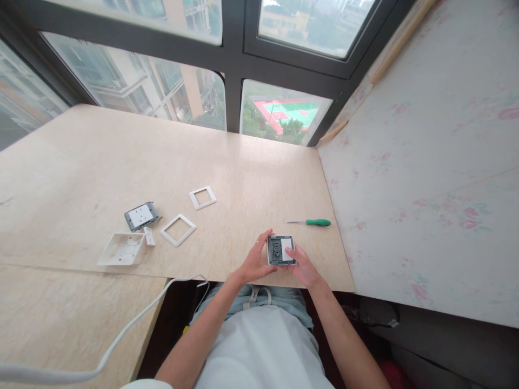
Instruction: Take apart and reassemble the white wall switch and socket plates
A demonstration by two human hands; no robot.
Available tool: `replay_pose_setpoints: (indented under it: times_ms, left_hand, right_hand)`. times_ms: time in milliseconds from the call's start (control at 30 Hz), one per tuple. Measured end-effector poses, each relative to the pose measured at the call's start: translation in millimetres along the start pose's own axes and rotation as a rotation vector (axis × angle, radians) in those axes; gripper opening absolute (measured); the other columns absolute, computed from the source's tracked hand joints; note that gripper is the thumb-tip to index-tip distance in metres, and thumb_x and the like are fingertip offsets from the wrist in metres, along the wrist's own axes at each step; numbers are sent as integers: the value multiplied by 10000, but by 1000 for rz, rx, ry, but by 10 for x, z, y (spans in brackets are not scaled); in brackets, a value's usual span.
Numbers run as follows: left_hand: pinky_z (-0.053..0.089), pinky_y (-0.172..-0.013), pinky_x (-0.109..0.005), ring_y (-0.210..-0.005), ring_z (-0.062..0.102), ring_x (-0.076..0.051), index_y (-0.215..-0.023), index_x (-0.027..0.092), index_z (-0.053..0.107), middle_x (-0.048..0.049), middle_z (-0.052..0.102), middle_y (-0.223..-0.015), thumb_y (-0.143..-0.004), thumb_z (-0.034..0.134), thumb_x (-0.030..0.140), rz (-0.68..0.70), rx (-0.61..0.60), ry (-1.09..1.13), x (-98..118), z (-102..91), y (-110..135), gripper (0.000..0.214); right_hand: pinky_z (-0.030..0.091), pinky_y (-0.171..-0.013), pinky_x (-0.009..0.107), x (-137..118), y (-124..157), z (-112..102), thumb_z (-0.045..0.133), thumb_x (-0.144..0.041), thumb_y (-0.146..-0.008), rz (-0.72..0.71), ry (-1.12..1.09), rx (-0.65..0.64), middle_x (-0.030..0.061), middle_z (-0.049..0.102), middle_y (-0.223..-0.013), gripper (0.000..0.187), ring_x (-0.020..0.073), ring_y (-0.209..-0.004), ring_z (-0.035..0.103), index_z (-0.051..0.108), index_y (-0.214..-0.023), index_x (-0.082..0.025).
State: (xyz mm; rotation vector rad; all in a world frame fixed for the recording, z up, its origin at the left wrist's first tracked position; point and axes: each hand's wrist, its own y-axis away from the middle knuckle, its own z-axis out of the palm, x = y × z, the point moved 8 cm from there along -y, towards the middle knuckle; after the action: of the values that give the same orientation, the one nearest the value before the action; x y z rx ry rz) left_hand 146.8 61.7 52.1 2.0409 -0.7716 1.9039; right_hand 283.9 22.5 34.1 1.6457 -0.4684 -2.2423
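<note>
The switch unit (276, 249) sits between both hands, just inside the near edge of the table (251, 173). The left hand (253, 262) is partly open and curved round its 9 o'clock side, gripping it; the right hand (304, 267) has hold of its 3 o'clock side, the thumb resting on the white panel (285, 244). That panel covers the unit's 3 o'clock half, its long axis running 12 to 6, so the right hand is the nearer. Whether it is fully seated I cannot tell at this size, and some fingers are hidden beneath. The green-handled screwdriver (318, 222) lies at 2 o'clock from the unit, apart from both hands, its tip pointing towards 9.
</note>
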Motion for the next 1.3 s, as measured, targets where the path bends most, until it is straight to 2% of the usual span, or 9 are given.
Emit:
replay_pose_setpoints:
  times_ms: [133, 333, 500, 600, 733, 867, 1100, 1200, 1300]
  left_hand:
    - [277, -1188, -528, -1427, 361, -323, -1544, 274, 174, -159, 385, -1514, -679, 853, 364, 32, 6, 42, 114, -21, -10, 1104]
    - [570, -885, -411, -1232, 554, -317, -1544, 328, 173, -164, 363, -1535, -629, 879, 362, -87, -42, -20, 110, 1, -49, 1156]
    - [303, -1156, -606, -1444, 319, -381, -1551, 257, 184, -188, 354, -1549, -649, 870, 416, -58, -97, -249, 21, -17, -65, 1143]
    - [281, -1178, -587, -1458, 306, -357, -1544, 242, 199, -194, 314, -1571, -647, 860, 486, -73, -68, -284, -36, -143, -12, 1141]
    - [352, -1155, -528, -1405, 416, -303, -1458, 243, 374, -158, 437, -1501, -756, 778, 482, -115, 179, -258, -63, -591, 122, 844]
    - [505, -1021, -448, -1159, 638, -243, -1271, 188, 552, -135, 626, -1275, -848, 673, 425, -205, 530, -114, -110, -1194, 374, 500]
    - [564, -880, -355, -943, 692, -201, -1067, 143, 648, -104, 716, -1039, -832, 603, 353, -323, 1183, -296, 22, -2120, 1134, 318]
    - [562, -783, -325, -855, 682, -197, -1041, 162, 671, -95, 716, -1023, -828, 548, 276, -418, 1313, -551, 175, -2354, 1400, 271]
    - [530, -785, -348, -767, 674, -214, -1070, 185, 694, -88, 731, -974, -828, 533, 222, -609, 1292, -775, 254, -2496, 1535, 293]
  right_hand:
    - [561, -808, 482, 54, 19, 87, 396, -612, -905, 3, -55, -93, 171, 686, -1230, 628, 325, -1071, 676, 571, -1285, -144]
    - [550, -677, 426, -1, 6, 293, 133, -718, -889, -46, -9, -195, 200, 616, -1336, 835, 363, -1207, 596, 464, -1420, -165]
    - [564, -765, 466, 83, -79, 238, 193, -612, -930, -59, -22, -196, 191, 635, -1307, 728, 342, -1180, 623, 453, -1430, -151]
    - [529, -898, 545, 120, -109, 178, 239, -593, -934, -75, -17, -206, 187, 625, -1320, 707, 338, -1208, 610, 449, -1431, -137]
    - [467, -981, 618, 83, -132, 83, 327, -583, -927, -87, -125, -177, 181, 558, -1412, 666, 356, -1285, 550, 468, -1415, -152]
    - [407, -1023, 670, 41, -170, -1, 391, -568, -916, -64, -240, -138, 170, 548, -1430, 627, 368, -1324, 510, 493, -1398, -180]
    - [309, -1098, 682, 31, -236, -77, 504, -576, -881, -23, -402, -35, 127, 517, -1473, 597, 361, -1339, 497, 528, -1383, -254]
    - [258, -1118, 696, 43, -237, -70, 527, -591, -863, 9, -449, 4, 128, 505, -1483, 606, 371, -1346, 486, 538, -1379, -273]
    - [228, -1135, 691, 45, -227, -61, 534, -606, -851, 27, -460, 43, 143, 515, -1471, 614, 379, -1344, 486, 565, -1354, -256]
